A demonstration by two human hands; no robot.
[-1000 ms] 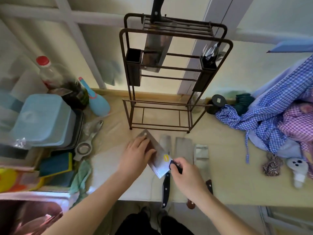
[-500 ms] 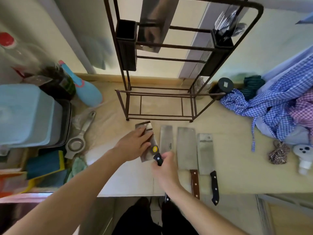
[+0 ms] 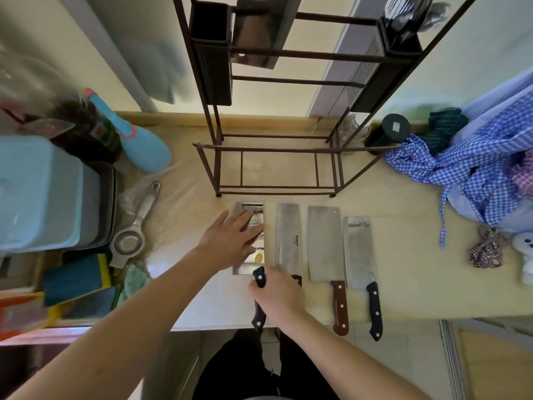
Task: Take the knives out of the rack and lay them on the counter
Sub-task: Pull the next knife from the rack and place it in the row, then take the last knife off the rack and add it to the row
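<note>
A row of cleavers lies flat on the beige counter point(image 3: 403, 278) in front of the dark metal rack point(image 3: 277, 148). The leftmost cleaver point(image 3: 257, 258) has a yellow sticker and a black handle; my right hand point(image 3: 278, 295) is shut on that handle, and my left hand point(image 3: 230, 241) rests flat on its blade with fingers spread. To its right lie a second cleaver point(image 3: 289, 241), a brown-handled cleaver point(image 3: 324, 243) and a black-handled cleaver point(image 3: 359, 252). One more cleaver point(image 3: 261, 33) still hangs in the rack's upper part.
A metal strainer point(image 3: 131, 241), a blue bottle point(image 3: 135, 140) and blue tubs point(image 3: 40, 194) crowd the left. Checked blue cloth point(image 3: 473, 166), a black jar point(image 3: 388, 134) and a white bottle point(image 3: 526, 255) sit to the right. Cutlery fills the rack's right holder point(image 3: 403, 18). The handles overhang the counter's front edge.
The sticker cleaver went from tilted in both hands to lying flat on the counter, left of the others. My left hand now presses on its blade. The view moved closer and lower.
</note>
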